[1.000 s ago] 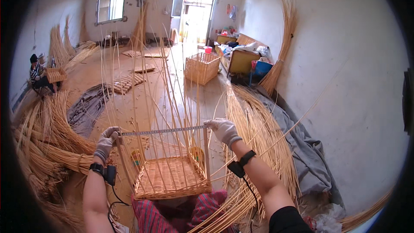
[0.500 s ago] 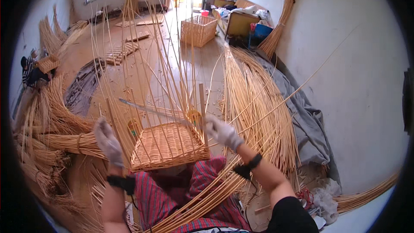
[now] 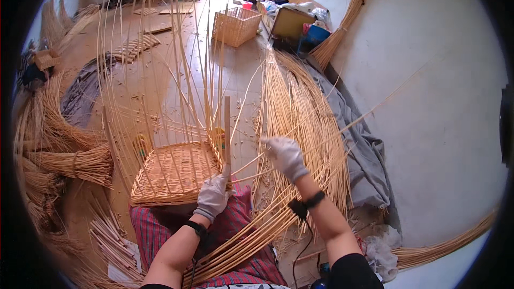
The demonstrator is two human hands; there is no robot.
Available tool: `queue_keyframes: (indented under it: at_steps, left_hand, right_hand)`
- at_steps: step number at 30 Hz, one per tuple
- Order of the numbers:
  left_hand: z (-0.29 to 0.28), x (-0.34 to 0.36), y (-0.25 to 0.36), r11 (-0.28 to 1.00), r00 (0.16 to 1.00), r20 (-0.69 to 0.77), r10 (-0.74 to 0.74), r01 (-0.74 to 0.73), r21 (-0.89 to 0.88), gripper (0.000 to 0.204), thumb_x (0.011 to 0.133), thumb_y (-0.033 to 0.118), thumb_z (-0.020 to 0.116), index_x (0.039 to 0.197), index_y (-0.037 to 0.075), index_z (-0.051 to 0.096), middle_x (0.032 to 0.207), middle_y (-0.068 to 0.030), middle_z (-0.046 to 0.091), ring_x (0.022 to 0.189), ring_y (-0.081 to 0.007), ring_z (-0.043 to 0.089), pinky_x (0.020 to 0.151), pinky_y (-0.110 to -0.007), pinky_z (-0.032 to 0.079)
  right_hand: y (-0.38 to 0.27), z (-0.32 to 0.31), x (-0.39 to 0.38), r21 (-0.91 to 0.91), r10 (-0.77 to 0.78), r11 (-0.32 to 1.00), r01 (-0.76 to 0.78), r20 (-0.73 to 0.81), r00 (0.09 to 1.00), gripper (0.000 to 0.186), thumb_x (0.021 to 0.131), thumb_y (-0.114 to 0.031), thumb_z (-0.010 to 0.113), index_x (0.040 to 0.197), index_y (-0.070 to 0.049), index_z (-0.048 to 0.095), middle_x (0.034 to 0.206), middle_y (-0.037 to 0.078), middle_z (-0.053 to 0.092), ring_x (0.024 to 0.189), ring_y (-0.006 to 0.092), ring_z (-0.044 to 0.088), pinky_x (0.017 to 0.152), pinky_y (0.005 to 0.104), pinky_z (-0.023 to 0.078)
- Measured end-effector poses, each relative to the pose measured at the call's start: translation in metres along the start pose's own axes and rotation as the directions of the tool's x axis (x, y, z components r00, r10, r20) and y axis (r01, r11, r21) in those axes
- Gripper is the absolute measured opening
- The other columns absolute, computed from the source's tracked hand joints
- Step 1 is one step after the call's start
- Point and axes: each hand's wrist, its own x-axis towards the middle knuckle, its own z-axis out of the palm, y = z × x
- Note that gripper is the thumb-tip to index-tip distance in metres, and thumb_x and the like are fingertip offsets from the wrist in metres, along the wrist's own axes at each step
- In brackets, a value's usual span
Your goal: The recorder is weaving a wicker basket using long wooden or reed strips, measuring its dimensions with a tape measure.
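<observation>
A half-woven wicker basket (image 3: 176,174) rests on my lap, its square woven base tilted toward me. Long thin stakes (image 3: 184,77) rise from its edges, and a thicker upright stick (image 3: 227,131) stands at its right side. My left hand (image 3: 213,197), in a pale glove, is closed around the near right corner, at the foot of that stick. My right hand (image 3: 286,158), also gloved, is raised to the right of the basket with its fingers curled and slightly blurred. Thin rods run from the corner toward it; what it grips is hidden.
Loose rods (image 3: 246,243) lie across my lap. A large spread bundle (image 3: 305,123) covers the floor at right, beside a grey cloth (image 3: 369,174). Tied bundles (image 3: 75,165) lie at left. Farther off are a finished-looking basket (image 3: 235,27) and a blue tub (image 3: 317,35).
My left hand has moved right, from beside the basket's left side onto its near right corner. The long grey strip at my right hand is no longer visible. The view has shifted right and down.
</observation>
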Motion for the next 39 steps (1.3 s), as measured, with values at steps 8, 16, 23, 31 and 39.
queue_keyframes:
  at_steps: [8, 16, 23, 31, 39]
  left_hand:
    - [0.017, -0.002, -0.013, 0.999, 0.999, 0.027, -0.037, 0.037, -0.022, 0.099, 0.082, 0.031, 0.078, 0.160, 0.007, 0.020, 0.102, -0.0135, 0.071, 0.096, -0.0321, 0.067, 0.088, -0.042, 0.047]
    - [0.010, -0.004, -0.006, 0.999, 0.997, -0.053, -0.050, 0.049, -0.008, 0.092, 0.085, 0.023, 0.074, 0.160, 0.012, 0.022, 0.100, -0.0151, 0.072, 0.093, -0.0322, 0.067, 0.084, -0.044, 0.049]
    - [0.036, -0.009, -0.023, 0.998, 0.998, -0.061, -0.024, 0.020, -0.064, 0.078, 0.092, 0.016, 0.062, 0.160, 0.016, 0.025, 0.105, -0.0137, 0.070, 0.095, -0.0297, 0.067, 0.084, -0.039, 0.044]
    - [0.056, -0.002, -0.042, 0.782, 0.380, -0.917, -0.126, -0.531, -0.327, 0.035, 0.105, 0.035, 0.052, 0.131, 0.012, 0.058, 0.123, -0.0076, 0.060, 0.113, -0.0224, 0.061, 0.098, -0.046, 0.050]
    - [-0.033, -0.061, -0.105, 0.011, 0.739, 0.146, -0.658, 0.204, -0.979, 0.035, 0.100, 0.040, 0.064, 0.098, 0.005, 0.066, 0.079, -0.0072, 0.071, 0.068, -0.0186, 0.069, 0.067, -0.035, 0.059]
  right_hand:
    - [0.043, 0.117, -0.074, -0.163, 0.331, 0.943, -0.290, 0.556, 0.763, 0.045, 0.097, -0.056, 0.048, 0.108, -0.021, 0.073, 0.103, 0.010, 0.073, 0.106, 0.0307, 0.065, 0.104, 0.0478, 0.038]
    - [0.016, 0.017, -0.062, -0.272, 0.232, 0.952, -0.138, 0.349, 0.908, 0.039, 0.082, -0.056, 0.069, 0.085, -0.017, 0.070, 0.086, 0.008, 0.068, 0.091, 0.0273, 0.064, 0.085, 0.0430, 0.046]
    - [-0.114, -0.023, -0.010, -0.263, -0.816, 0.316, 0.912, 0.414, 0.403, 0.007, 0.085, -0.026, 0.063, 0.086, -0.020, 0.065, 0.078, 0.001, 0.062, 0.074, 0.0189, 0.061, 0.071, 0.0361, 0.047]
    - [-0.147, 0.047, 0.046, 0.000, -0.923, 0.380, 0.925, 0.057, 0.379, 0.042, 0.100, -0.028, 0.055, 0.133, -0.004, 0.050, 0.141, 0.015, 0.052, 0.136, 0.0186, 0.045, 0.119, 0.0345, 0.033]
    - [-0.120, 0.076, 0.013, 0.095, 0.438, 0.769, -0.632, 0.643, 0.629, 0.080, 0.072, -0.050, 0.086, 0.128, -0.001, 0.057, 0.123, 0.021, 0.064, 0.109, 0.0320, 0.066, 0.098, 0.0400, 0.050]
